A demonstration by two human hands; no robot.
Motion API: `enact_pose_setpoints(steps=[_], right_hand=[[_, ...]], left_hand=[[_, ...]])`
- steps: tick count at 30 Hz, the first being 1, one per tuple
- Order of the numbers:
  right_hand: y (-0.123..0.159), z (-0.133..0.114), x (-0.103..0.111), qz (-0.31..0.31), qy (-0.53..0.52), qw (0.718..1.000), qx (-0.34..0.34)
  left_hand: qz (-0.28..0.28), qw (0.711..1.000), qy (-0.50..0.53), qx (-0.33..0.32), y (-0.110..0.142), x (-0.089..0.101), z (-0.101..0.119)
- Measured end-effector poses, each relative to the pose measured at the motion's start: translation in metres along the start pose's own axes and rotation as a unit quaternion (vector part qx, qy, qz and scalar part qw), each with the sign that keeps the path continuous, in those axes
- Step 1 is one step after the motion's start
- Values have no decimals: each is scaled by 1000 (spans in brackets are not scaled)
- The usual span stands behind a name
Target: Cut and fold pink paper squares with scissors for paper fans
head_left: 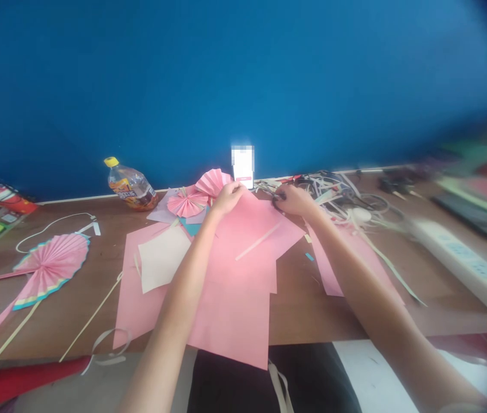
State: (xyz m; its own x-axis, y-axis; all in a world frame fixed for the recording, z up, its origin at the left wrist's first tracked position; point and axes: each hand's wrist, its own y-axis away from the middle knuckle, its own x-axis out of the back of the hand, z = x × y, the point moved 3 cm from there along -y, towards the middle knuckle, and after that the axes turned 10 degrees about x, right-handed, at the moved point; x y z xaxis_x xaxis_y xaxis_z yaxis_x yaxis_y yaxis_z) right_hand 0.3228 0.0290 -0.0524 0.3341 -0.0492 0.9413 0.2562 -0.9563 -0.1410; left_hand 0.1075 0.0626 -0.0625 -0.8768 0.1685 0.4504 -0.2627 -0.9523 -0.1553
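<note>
My left hand (227, 199) reaches to the far side of the table, its fingers pinched at the top edge of a pink paper sheet (238, 287). Just to the right, my right hand (293, 201) is closed around the dark handles of what look like scissors (276, 198), partly hidden by the fingers. A narrow pale strip (258, 241) lies across the pink paper. Beside my left forearm is a cream paper sheet (161, 261) on more pink paper. Pleated pink paper fans (187, 202) sit behind it.
A phone (243, 166) stands against the blue wall. A bottle with a yellow cap (131, 186) tilts at back left. A finished-looking pleated fan (51, 267) lies left. Tangled strips and cords (333, 192) and a white power strip (462, 264) are at right.
</note>
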Motion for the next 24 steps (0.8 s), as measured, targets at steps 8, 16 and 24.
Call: enact_pose_setpoints(steps=[8,16,24], right_hand=[[6,-9,24,29,-305,950,55],[-1,-5,13,58,-504,862,20],[4,-20,16,41,-513,854,78]], left_hand=[[60,997,-46,-7,0,5,5],[49,996,-74,28,1,3,4],[46,998,-40,-13,10,3,20]])
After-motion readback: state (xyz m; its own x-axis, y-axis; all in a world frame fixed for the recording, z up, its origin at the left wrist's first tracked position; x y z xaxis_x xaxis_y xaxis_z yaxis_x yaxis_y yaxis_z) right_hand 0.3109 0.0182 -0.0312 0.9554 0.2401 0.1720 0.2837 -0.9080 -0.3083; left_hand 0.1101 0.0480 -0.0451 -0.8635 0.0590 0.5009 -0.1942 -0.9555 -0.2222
